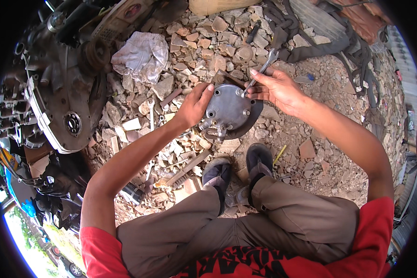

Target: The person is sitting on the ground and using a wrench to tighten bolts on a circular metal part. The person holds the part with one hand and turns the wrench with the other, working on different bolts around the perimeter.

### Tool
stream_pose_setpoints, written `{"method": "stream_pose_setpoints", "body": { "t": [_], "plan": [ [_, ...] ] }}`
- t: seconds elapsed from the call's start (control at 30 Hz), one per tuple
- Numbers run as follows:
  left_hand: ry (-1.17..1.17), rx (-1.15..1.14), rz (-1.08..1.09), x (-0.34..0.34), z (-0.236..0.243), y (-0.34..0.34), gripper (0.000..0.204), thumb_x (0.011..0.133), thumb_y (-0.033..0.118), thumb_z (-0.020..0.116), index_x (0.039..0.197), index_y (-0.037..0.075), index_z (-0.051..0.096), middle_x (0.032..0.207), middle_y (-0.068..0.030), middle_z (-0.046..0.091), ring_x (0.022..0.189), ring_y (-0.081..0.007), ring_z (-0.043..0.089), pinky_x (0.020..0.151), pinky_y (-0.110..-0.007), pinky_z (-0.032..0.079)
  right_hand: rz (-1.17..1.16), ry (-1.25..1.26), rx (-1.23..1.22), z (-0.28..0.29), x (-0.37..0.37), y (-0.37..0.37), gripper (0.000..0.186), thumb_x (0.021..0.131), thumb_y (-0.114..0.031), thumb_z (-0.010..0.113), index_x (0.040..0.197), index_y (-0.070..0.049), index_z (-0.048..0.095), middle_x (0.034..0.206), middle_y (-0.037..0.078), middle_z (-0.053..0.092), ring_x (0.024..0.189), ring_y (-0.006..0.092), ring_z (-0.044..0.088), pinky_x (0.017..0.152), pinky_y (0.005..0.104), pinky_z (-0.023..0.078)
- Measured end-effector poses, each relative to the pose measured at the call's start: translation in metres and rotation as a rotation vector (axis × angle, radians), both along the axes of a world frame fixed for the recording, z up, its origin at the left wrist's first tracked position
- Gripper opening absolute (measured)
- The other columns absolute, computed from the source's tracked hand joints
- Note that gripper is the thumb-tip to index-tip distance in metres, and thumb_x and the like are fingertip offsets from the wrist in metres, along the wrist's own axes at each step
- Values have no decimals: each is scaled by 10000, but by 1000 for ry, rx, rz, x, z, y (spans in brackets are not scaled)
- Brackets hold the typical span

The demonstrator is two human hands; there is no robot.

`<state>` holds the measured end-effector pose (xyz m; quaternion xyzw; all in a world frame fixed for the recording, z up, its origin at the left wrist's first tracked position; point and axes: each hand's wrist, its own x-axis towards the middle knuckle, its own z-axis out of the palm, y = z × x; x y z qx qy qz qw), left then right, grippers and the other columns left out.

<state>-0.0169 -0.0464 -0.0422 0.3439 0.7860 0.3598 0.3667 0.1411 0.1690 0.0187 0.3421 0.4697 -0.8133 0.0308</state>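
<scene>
**Round metal cover worked on over rubble**

Head view: A grey, round metal cover [228, 110] with bolt holes and stubby pipes at its lower edge sits on a dark disc on the ground [310, 167], a bed of broken reddish stones, just ahead of two shoes [238, 169]. The left hand [194, 104] grips its left rim, fingers curled over the edge. The right hand [275, 88] pinches a shiny spanner [260, 72], its lower end on the cover's upper right rim. Open rubble lies to the right. A crumpled whitish rag [141, 55] lies upper left, beside a greasy engine [65, 92] crowding the left edge.
</scene>
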Motion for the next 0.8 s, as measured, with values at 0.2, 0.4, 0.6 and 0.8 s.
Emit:
{"method": "stream_pose_setpoints", "body": {
  "t": [0.2, 0.4, 0.6, 0.8],
  "plan": [
    [2, 5, -17, -1, 5, 0, 696, 1046, 570, 317, 1295, -40, 540, 1210, -281, 605, 1161, -389, 584, 1016, -447, 420, -148, -17, -36, -15, -9, -9, 291, 997, -246, 640, 1135, -3, 561, 979, 99, 641, 892, 232, 706, 828, 363, 641],
    [3, 20, -23, -3, 2, -2, 684, 1049, 551, 336, 1283, -57, 545, 1203, -295, 607, 1156, -399, 584, 1013, -444, 422, -54, -15, 49, -14, -17, -8, 269, 1006, -251, 631, 1118, -15, 568, 926, 91, 652, 797, 197, 696, 759, 336, 634],
    [28, 51, -7, 0, 3, -1, 658, 1051, 528, 347, 1282, -57, 541, 1190, -299, 607, 1148, -408, 583, 1009, -443, 421, 275, 91, 518, -20, -26, 2, 255, 1022, -249, 614, 1117, -13, 600, 835, 54, 675, 683, 124, 665, 632, 288, 552],
    [25, 37, -18, -2, 2, -2, 649, 1053, 528, 340, 1295, -40, 538, 1193, -290, 608, 1146, -411, 586, 1007, -441, 422, 443, 182, 905, -3, -33, -5, 306, 1008, -270, 628, 1125, 11, 591, 780, 100, 669, 640, 156, 655, 573, 343, 503]
  ]
}}
